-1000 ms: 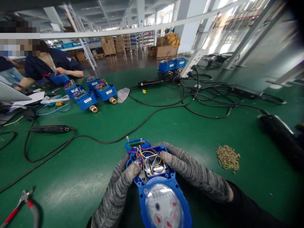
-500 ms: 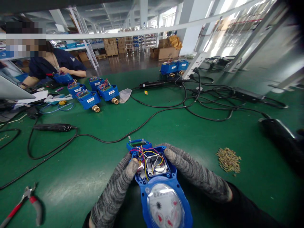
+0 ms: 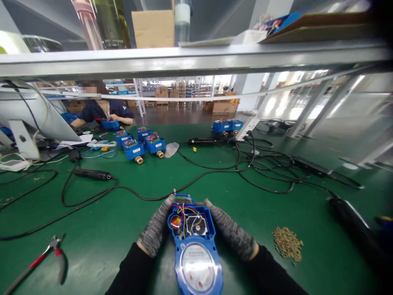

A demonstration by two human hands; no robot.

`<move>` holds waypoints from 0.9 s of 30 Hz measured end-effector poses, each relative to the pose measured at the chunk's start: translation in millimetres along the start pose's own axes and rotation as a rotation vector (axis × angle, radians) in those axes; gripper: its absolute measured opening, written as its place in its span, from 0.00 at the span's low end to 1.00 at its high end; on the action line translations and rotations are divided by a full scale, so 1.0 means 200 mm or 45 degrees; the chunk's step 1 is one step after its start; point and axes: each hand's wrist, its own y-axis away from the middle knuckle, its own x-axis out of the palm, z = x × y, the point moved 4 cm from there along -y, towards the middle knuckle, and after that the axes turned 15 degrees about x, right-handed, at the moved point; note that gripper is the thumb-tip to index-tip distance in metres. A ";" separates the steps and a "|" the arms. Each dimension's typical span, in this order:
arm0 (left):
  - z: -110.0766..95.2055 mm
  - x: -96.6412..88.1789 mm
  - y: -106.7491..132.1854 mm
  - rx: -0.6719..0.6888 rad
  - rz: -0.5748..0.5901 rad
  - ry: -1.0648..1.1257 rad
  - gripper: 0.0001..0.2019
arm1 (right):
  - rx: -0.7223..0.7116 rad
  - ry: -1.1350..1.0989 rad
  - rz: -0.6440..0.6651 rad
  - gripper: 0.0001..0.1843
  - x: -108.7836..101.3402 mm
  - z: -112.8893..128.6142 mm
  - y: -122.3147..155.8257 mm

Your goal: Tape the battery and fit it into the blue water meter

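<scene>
A blue water meter (image 3: 196,254) with an open wiring compartment and a round dial lies on the green table (image 3: 129,217) in front of me. My left hand (image 3: 156,229), in a grey knit glove, grips the meter's left side by the compartment. On the opposite side my gloved right hand (image 3: 231,235) clasps the housing. Red, yellow and blue wires fill the open compartment, and a small blue cover piece (image 3: 183,198) sits just beyond it.
Red-handled pliers (image 3: 46,254) lie at lower left and a heap of small brass screws (image 3: 287,243) at right. Black cables (image 3: 245,164) and electric screwdrivers cross the table. More blue meters (image 3: 144,145) stand far left near a seated person (image 3: 102,110). A metal shelf (image 3: 196,59) runs overhead.
The view has tilted upward and pulled back, showing the overhead shelf. Both hands now clasp the meter's sides; my left fingers have left the wiring compartment.
</scene>
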 end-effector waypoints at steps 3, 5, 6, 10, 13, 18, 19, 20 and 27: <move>-0.04 0.02 -0.02 0.115 -0.041 -0.091 0.23 | 0.084 -0.177 0.133 0.38 0.08 0.03 0.00; -0.07 0.05 -0.04 0.224 -0.067 -0.183 0.18 | 0.053 -0.224 0.147 0.36 0.08 0.04 0.02; -0.10 0.07 -0.04 0.287 -0.079 -0.233 0.17 | 0.018 -0.214 0.135 0.34 0.07 0.04 0.03; -0.21 0.12 -0.05 0.550 -0.085 -0.447 0.14 | -0.141 -0.138 -0.006 0.24 0.00 0.08 0.04; -0.27 0.18 -0.03 0.647 0.054 -0.618 0.15 | -0.293 -0.004 -0.252 0.21 -0.06 0.13 0.04; -0.29 0.28 0.02 0.603 0.418 -0.742 0.16 | -0.477 0.220 -0.551 0.16 -0.12 0.22 0.05; -0.29 0.29 0.03 0.595 0.458 -0.732 0.17 | -0.503 0.205 -0.586 0.15 -0.12 0.23 0.05; -0.29 0.29 0.05 0.578 0.496 -0.709 0.17 | -0.519 0.170 -0.614 0.15 -0.12 0.23 0.06; -0.32 0.11 0.06 0.570 0.353 -0.742 0.22 | -0.432 -0.080 -0.706 0.16 -0.14 0.15 0.07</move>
